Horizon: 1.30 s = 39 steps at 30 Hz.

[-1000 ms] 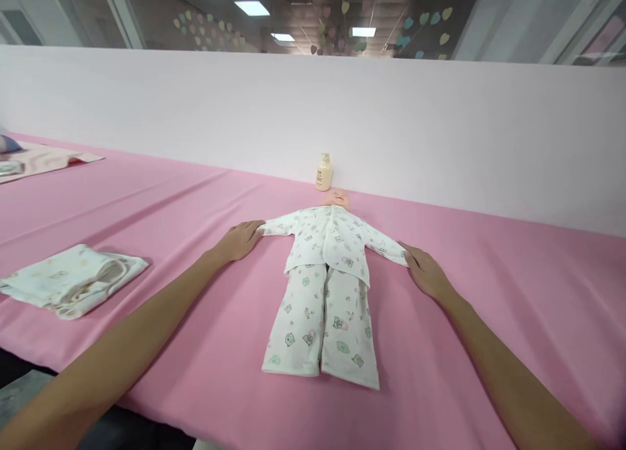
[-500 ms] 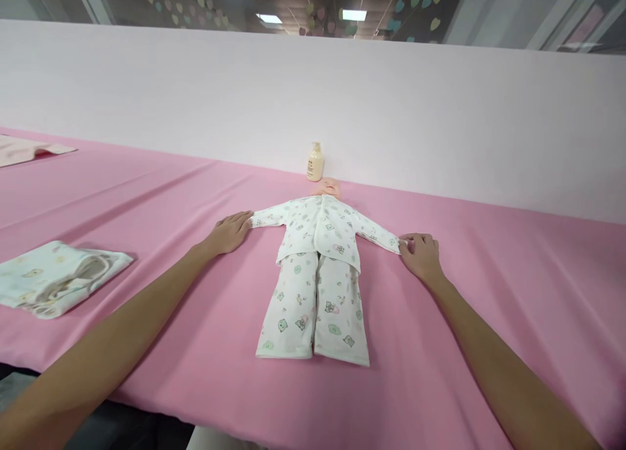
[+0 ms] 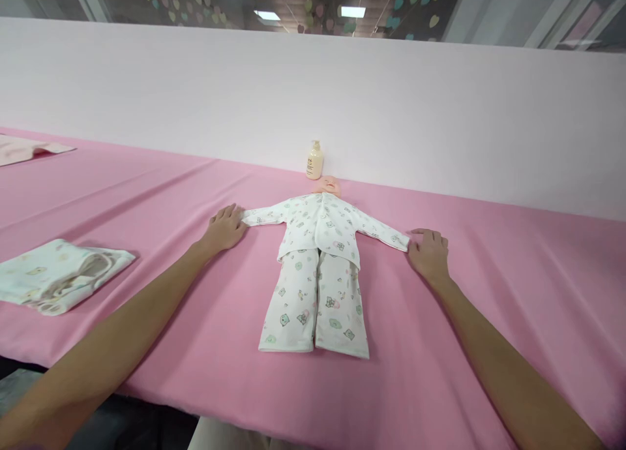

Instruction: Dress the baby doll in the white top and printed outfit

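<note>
A doll [image 3: 331,186] lies on its back, dressed in a white baby shirt [image 3: 313,223] and matching trousers [image 3: 291,306] with small animal prints. Both sleeves are stretched out sideways. My left hand [image 3: 225,228] holds the cuff of the left-side sleeve, its fingertips pointing away from me. On the other side, my right hand [image 3: 430,255] has its thumb and fingers at the cuff of the right-side sleeve. The doll's hands and feet do not show; the trouser legs lie flat towards me, slightly apart.
A cream pump bottle [image 3: 315,161] stands behind the doll's head, near the white wall [image 3: 440,111]. A folded printed cloth [image 3: 59,274] rests at the left. Farther back lies a pale pink cloth [image 3: 29,149]. Pink fabric [image 3: 195,345] covers the table, its front edge below.
Both hands have moved outward a little, and the sleeves now reach farther to each side. The view has shifted slightly.
</note>
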{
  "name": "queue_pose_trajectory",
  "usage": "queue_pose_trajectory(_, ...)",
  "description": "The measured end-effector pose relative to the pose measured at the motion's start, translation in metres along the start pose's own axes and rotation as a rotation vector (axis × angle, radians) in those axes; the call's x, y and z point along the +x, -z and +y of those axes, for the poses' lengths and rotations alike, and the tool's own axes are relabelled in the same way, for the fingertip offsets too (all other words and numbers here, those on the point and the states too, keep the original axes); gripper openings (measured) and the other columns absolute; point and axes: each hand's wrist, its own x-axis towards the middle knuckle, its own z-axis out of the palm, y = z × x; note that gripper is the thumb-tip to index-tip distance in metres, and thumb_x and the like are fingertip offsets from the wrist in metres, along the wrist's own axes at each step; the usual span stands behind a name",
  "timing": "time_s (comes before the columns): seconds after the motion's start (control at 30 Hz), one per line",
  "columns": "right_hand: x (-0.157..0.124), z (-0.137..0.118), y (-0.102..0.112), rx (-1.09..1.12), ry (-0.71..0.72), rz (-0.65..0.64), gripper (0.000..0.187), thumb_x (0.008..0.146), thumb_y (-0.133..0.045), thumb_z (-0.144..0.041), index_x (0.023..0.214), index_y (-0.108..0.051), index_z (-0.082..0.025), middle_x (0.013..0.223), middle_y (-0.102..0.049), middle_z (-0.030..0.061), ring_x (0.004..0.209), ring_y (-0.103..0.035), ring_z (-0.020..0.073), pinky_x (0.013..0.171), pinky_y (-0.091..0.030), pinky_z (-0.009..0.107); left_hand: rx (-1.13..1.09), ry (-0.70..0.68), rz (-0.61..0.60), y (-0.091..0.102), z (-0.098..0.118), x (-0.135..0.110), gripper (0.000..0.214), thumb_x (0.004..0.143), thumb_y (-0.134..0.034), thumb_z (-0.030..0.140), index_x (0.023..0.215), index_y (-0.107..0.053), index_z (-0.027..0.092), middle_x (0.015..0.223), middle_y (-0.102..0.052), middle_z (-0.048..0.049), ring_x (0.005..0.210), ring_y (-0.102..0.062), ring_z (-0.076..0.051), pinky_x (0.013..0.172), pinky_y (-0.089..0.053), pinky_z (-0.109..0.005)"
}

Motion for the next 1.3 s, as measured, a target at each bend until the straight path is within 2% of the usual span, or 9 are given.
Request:
queue_pose_trajectory(0.1,-0.004,-0.039,0.019,0.079,0.143,0.086,0.034,0.095,-0.046,-0.026,0.122,-0.065,-0.019,0.129,-0.065,0.0164,0.124,-0.054,0.0374,0.110,-0.042,0.056,-0.056,-0.040,0.159,0.018,0.021,-0.006,0.060,0.102,-0.039,0.042,0.154,-0.051,0.014,0.166,-0.045,-0.0207,0.153,-0.037,-0.043,0.121,-0.036,-0.064)
queue_pose_trajectory(0.2,-0.025,-0.089,0.039,0.222,0.276,-0.023,0.024,0.101,-0.048,-0.033,0.116,-0.065,-0.024,0.121,-0.068,0.0136,0.113,-0.059,0.0337,0.102,-0.048,0.051,-0.216,-0.185,0.172,0.041,0.055,-0.029,0.045,0.104,-0.041,0.039,0.138,-0.062,0.018,0.146,-0.063,-0.0151,0.138,-0.051,-0.038,0.112,-0.046,-0.057)
queue_pose_trajectory(0.33,-0.086,-0.140,0.075,0.311,0.369,-0.283,0.017,0.108,-0.051,-0.041,0.108,-0.060,-0.027,0.109,-0.069,0.0089,0.099,-0.063,0.0279,0.085,-0.054,0.044,-0.395,-0.318,0.049,0.072,0.101,-0.097,0.031,0.109,-0.045,0.046,0.119,-0.064,0.025,0.120,-0.071,-0.0082,0.107,-0.064,-0.028,0.088,-0.055,-0.045)
queue_pose_trajectory(0.5,-0.166,-0.157,0.115,0.261,0.548,-0.536,0.030,0.103,-0.066,-0.051,0.094,-0.052,-0.026,0.091,-0.064,0.0040,0.079,-0.058,0.0227,0.073,-0.052,0.041,-0.371,-0.472,-0.076,0.087,0.125,-0.191,0.029,0.101,-0.063,0.055,0.108,-0.057,0.027,0.104,-0.069,-0.0053,0.091,-0.063,-0.026,0.079,-0.052,-0.043)
queue_pose_trajectory(0.7,-0.201,-0.150,0.115,0.185,0.680,-0.443,0.007,0.105,-0.059,-0.021,0.100,-0.056,-0.024,0.091,-0.067,0.0036,0.078,-0.059,0.0222,0.076,-0.049,0.040,-0.271,-0.572,-0.075,0.068,0.118,-0.229,0.015,0.102,-0.062,0.039,0.102,-0.057,0.026,0.100,-0.067,-0.0047,0.086,-0.061,-0.025,0.079,-0.047,-0.042)
queue_pose_trajectory(0.9,-0.202,-0.148,0.126,0.061,0.835,-0.254,0.012,0.101,-0.054,-0.012,0.101,-0.058,-0.023,0.085,-0.067,0.0032,0.077,-0.062,0.0232,0.081,-0.045,0.041,-0.255,-0.592,-0.049,0.073,0.108,-0.240,0.004,0.103,-0.053,0.024,0.099,-0.053,0.025,0.091,-0.066,-0.0018,0.081,-0.062,-0.022,0.081,-0.045,-0.041)
queue_pose_trajectory(1.1,-0.230,-0.162,0.146,0.116,0.667,-0.192,0.015,0.100,-0.060,-0.020,0.092,-0.048,-0.026,0.079,-0.063,0.0024,0.071,-0.059,0.0233,0.075,-0.044,0.042,-0.381,-0.447,-0.027,0.088,0.109,-0.269,0.011,0.104,-0.060,0.036,0.103,-0.055,0.027,0.099,-0.068,-0.0033,0.086,-0.061,-0.023,0.081,-0.049,-0.041)
queue_pose_trajectory(1.2,-0.276,-0.176,0.151,0.296,0.615,-0.188,0.018,0.096,-0.061,-0.021,0.093,-0.045,-0.027,0.076,-0.061,0.0021,0.068,-0.057,0.0235,0.066,-0.042,0.040,-0.493,-0.299,0.105,0.087,0.086,-0.287,0.014,0.103,-0.059,0.040,0.110,-0.058,0.028,0.102,-0.068,-0.0059,0.092,-0.062,-0.026,0.083,-0.052,-0.043)
queue_pose_trajectory(1.3,-0.337,-0.189,0.144,0.561,0.772,-0.177,0.016,0.093,-0.057,-0.015,0.098,-0.047,-0.026,0.070,-0.060,-0.0002,0.061,-0.053,0.0201,0.059,-0.041,0.037,-0.457,-0.118,0.178,0.068,0.035,-0.309,0.025,0.100,-0.059,0.049,0.115,-0.063,0.029,0.103,-0.070,-0.0084,0.096,-0.065,-0.030,0.082,-0.055,-0.045)
